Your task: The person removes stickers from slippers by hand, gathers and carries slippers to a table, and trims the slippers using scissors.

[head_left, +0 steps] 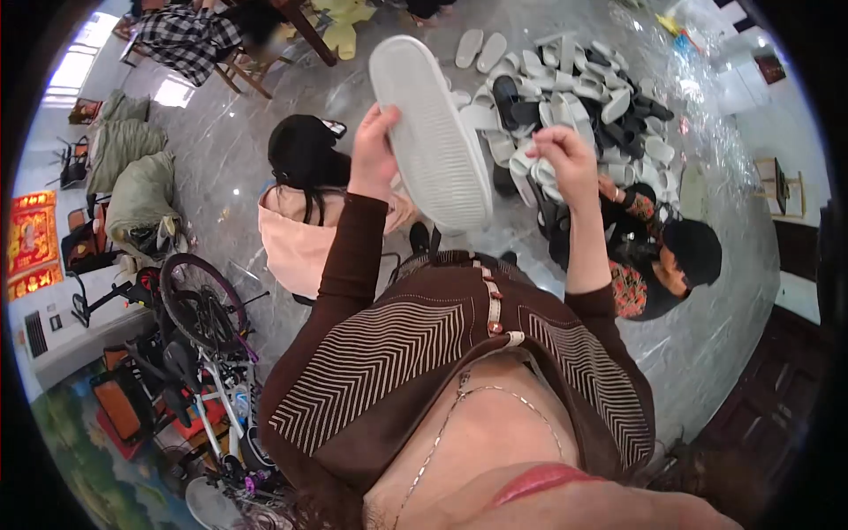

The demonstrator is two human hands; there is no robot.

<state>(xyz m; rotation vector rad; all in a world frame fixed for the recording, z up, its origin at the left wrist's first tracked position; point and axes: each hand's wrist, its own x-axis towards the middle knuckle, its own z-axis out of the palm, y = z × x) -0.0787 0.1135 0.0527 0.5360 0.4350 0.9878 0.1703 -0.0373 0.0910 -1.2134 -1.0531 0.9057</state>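
A pale grey-white slipper [431, 132] is held up in front of me, its broad ribbed face toward me and no strap showing on this side. My left hand [375, 150] grips its left edge, thumb on the near face and the other fingers hidden behind. To the right of the slipper, apart from it, my right hand [565, 163] is raised with thumb and fingers drawn together. Whatever may be between those fingertips is too small to make out. Beyond this hand lies a heap of white and black slippers [565, 84] on the floor.
A person in a black cap and pink top [300, 221] sits at the left front. Another capped person in a flowered top [658, 256] is beside the heap at right. A bicycle [208, 318] and stuffed sacks [141, 194] stand at left. A loose pair of slippers [481, 50] lies farther back.
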